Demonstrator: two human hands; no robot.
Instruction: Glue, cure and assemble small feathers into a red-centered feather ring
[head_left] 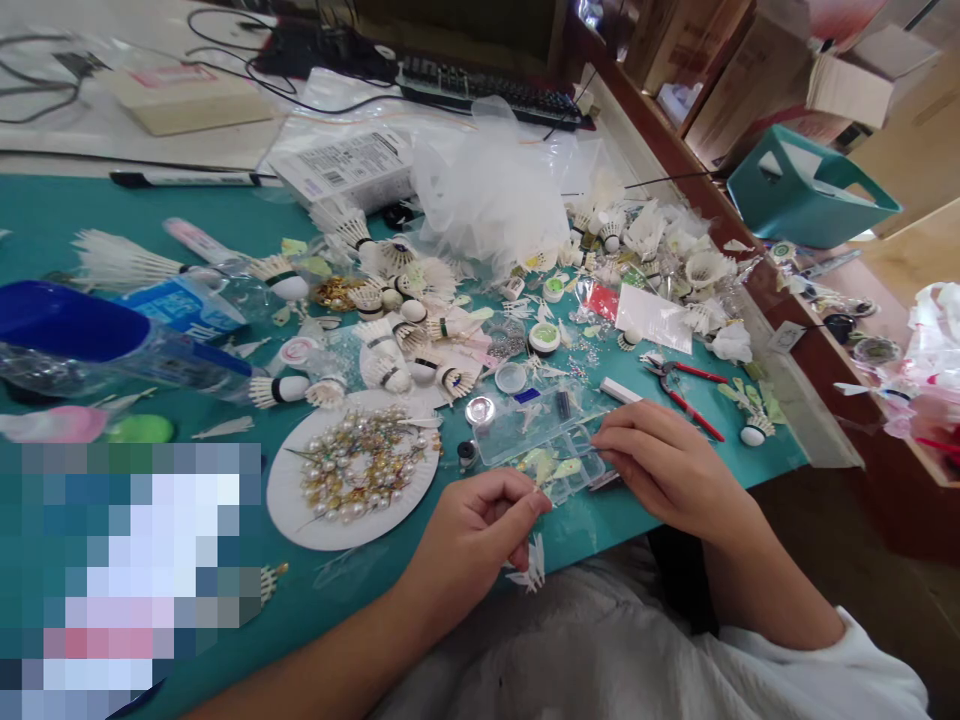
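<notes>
My left hand is closed in a pinch at the front edge of the green table. A small cluster of white feather pieces pokes out below its fingers. My right hand is pinched too, its fingertips beside a clear plastic compartment box; whatever is between them is too small to make out. Pale yellow-green pieces lie at the box, between the two hands. Left of the box, a white paper plate carries pearl and gold beads.
Shuttlecocks and loose feathers crowd the table's middle. Red-handled pliers lie to the right, near a single shuttlecock. A blue bottle-like object is at the left. Behind are a white plastic bag and a keyboard.
</notes>
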